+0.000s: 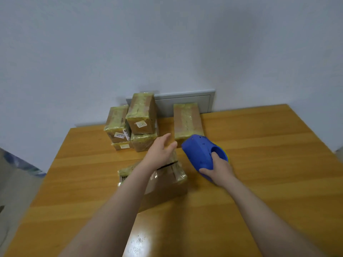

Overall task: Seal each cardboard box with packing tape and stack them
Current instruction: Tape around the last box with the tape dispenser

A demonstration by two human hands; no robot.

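Tabletop [259, 164] boxes [142, 112] carry unreadable labels [141, 124]; right hand [218, 168] grips dispenser [198, 151].

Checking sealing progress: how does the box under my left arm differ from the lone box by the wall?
The near box shows a dark gap across its top; the lone box is taped along its top. The near box lies mid-table, the lone box at the far edge. Both are brown cardboard.

Left hand [159, 153] and forearm covered much of the near box [167, 186], label text on the stacked boxes [141, 115] was too blurred to read, tape dispenser [196, 153] hid most of its roll.
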